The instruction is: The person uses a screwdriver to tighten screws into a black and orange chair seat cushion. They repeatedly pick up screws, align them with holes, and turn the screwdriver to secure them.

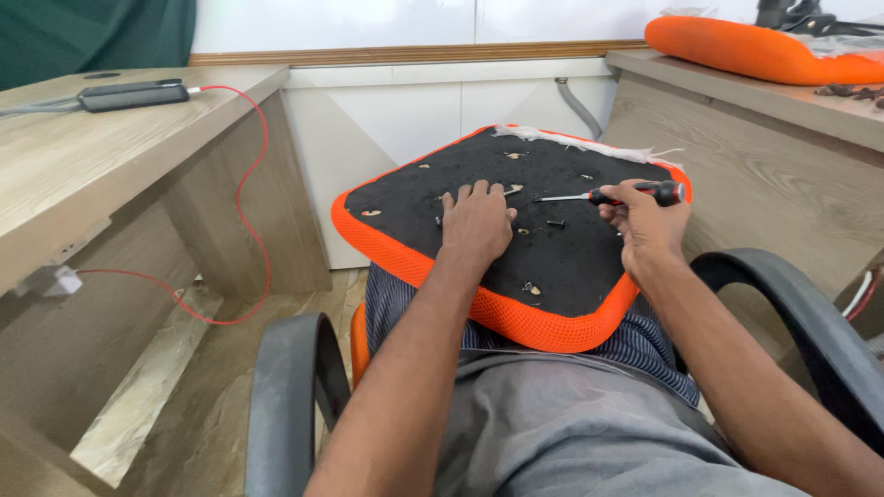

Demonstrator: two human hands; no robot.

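An orange mesh chair seat cushion [396, 248] lies upside down on my lap, its black underside [562, 248] facing up with several small holes and a loose black screw [555, 223]. My left hand [476, 221] rests flat on the black underside, fingers spread a little. My right hand [645, 225] grips a screwdriver [635, 193] with a red and black handle, its shaft pointing left over the cushion. White fabric [571, 143] frays at the cushion's far edge.
A wooden desk [83, 175] stands on the left with a black device [129, 94] and a red cable [249, 193] hanging down. Another desk on the right holds a second orange cushion [755, 51]. Black chair armrests [285, 396] flank my legs.
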